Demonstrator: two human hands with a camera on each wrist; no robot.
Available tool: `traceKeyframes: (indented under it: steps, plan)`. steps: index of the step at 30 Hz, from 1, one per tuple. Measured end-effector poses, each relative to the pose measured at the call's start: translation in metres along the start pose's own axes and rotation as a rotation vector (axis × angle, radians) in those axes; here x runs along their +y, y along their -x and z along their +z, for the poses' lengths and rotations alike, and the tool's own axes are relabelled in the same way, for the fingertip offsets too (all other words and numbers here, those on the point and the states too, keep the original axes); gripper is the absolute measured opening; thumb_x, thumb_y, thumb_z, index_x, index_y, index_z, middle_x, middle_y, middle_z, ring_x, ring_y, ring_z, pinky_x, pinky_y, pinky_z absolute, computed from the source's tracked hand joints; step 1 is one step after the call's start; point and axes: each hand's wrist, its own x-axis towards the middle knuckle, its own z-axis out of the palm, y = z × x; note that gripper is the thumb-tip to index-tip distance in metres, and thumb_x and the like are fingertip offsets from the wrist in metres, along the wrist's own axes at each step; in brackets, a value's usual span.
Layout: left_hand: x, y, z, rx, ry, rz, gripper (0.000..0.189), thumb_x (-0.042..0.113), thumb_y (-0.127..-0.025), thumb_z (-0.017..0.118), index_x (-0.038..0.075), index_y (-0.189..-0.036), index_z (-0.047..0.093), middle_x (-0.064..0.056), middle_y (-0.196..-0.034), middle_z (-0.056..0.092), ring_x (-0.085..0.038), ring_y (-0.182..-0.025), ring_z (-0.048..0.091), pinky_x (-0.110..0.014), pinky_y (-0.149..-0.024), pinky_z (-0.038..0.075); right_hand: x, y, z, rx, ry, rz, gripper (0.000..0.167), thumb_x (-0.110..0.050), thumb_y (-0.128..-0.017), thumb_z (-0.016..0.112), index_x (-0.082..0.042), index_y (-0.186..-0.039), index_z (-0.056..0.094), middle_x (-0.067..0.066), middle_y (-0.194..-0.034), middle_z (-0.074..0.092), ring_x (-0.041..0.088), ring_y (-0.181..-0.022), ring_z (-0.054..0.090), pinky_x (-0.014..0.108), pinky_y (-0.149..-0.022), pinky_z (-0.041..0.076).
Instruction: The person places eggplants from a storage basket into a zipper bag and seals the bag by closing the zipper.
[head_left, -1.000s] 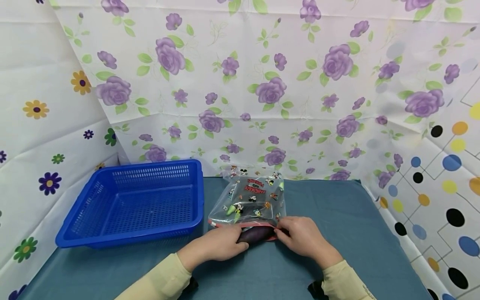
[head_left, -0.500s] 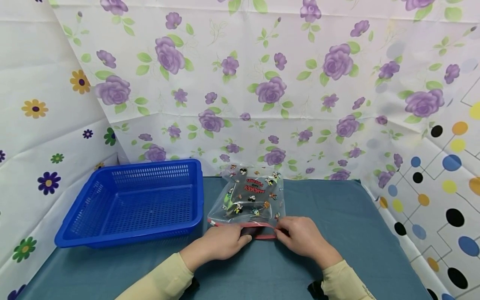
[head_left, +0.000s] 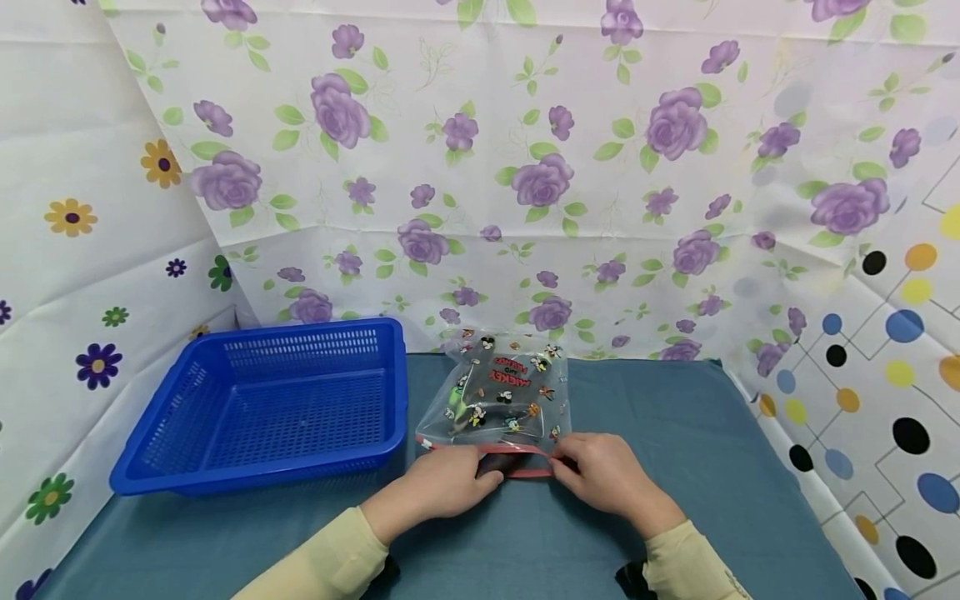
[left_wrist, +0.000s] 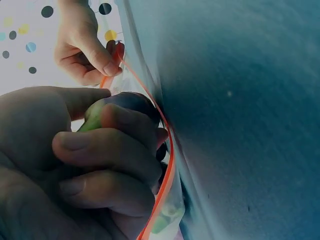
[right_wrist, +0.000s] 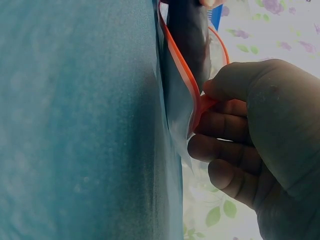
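A clear zip bag (head_left: 517,392) printed with cartoon figures lies on the table, its red-edged mouth toward me. My left hand (head_left: 437,483) grips a dark purple eggplant (left_wrist: 136,102) by its green stem end, at the left part of the mouth. The eggplant's body (right_wrist: 189,42) runs through the opening, between the two red edges. At the mouth's right corner, my right hand (head_left: 606,473) pinches the red edge between thumb and forefinger. Something green (head_left: 457,392) shows through the plastic at the bag's left side; its kind is unclear.
To the left stands a blue perforated plastic basket (head_left: 300,417) with nothing in it. A blue-green cloth (head_left: 697,467) covers the table. Behind it hangs a white sheet with purple roses (head_left: 542,181), and patterned sheets close off both sides.
The eggplant has slid deeper into the bag, with my left hand moving slightly right and its thumb nearer the mouth. The green thing inside has shifted toward the back. My right hand stays put.
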Motion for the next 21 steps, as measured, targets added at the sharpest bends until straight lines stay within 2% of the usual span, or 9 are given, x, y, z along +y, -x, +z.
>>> traceKeyframes:
  steps: [5,8,11,15,18,21]
  plan:
    - [-0.0002,0.0048,-0.0047,-0.042,0.101,0.012,0.022,0.034,-0.094,0.071,0.016,-0.085,0.061,0.000,-0.076,0.058,-0.018,-0.059,0.055,-0.035,-0.054,0.040,0.0001,0.0002,-0.0002,0.007,-0.007,-0.003,0.010,-0.017,-0.099,0.083,-0.024,-0.093,0.081,-0.015,-0.082,0.068,-0.003,-0.065,0.054,0.029,-0.059,0.049]
    - [0.0001,0.0065,-0.0072,-0.062,0.119,0.029,0.020,0.031,-0.091,0.072,0.014,-0.091,0.062,-0.001,-0.078,0.060,-0.018,-0.061,0.056,-0.036,-0.056,0.042,0.0001,0.0002,0.0000,0.008,-0.008,-0.002,0.008,-0.018,-0.099,0.083,-0.024,-0.094,0.082,-0.014,-0.083,0.070,-0.003,-0.066,0.057,0.030,-0.061,0.051]
    - [0.0007,0.0071,-0.0087,-0.083,0.124,0.034,0.020,0.028,-0.093,0.072,0.012,-0.098,0.061,0.000,-0.078,0.059,-0.017,-0.062,0.056,-0.036,-0.059,0.043,0.0002,0.0002,0.0005,0.005,-0.006,0.000,0.007,-0.019,-0.099,0.083,-0.024,-0.095,0.082,-0.014,-0.084,0.071,-0.003,-0.067,0.058,0.030,-0.061,0.052]
    - [0.0012,0.0060,-0.0072,-0.085,0.137,0.055,0.016,0.023,-0.096,0.068,0.013,-0.087,0.057,0.005,-0.069,0.050,-0.014,-0.057,0.048,-0.034,-0.057,0.038,0.0004,0.0005,0.0004,0.001,-0.011,0.005,0.008,-0.018,-0.099,0.083,-0.024,-0.094,0.082,-0.014,-0.084,0.071,-0.003,-0.066,0.057,0.029,-0.060,0.051]
    - [0.0019,0.0044,-0.0046,-0.065,0.141,0.083,0.029,0.017,-0.098,0.064,0.018,-0.074,0.049,0.007,-0.063,0.041,-0.013,-0.053,0.041,-0.033,-0.055,0.034,0.0004,0.0002,0.0003,-0.002,-0.011,0.007,0.008,-0.018,-0.099,0.083,-0.024,-0.095,0.082,-0.014,-0.084,0.071,-0.003,-0.066,0.058,0.029,-0.060,0.051]
    - [0.0021,0.0031,-0.0023,-0.031,0.120,0.101,0.037,0.016,-0.101,0.062,0.021,-0.070,0.044,0.007,-0.063,0.039,-0.012,-0.053,0.040,-0.033,-0.055,0.034,0.0002,-0.0003,0.0003,-0.002,-0.006,0.006,0.007,-0.019,-0.099,0.083,-0.024,-0.095,0.083,-0.014,-0.085,0.072,-0.003,-0.067,0.058,0.029,-0.061,0.052]
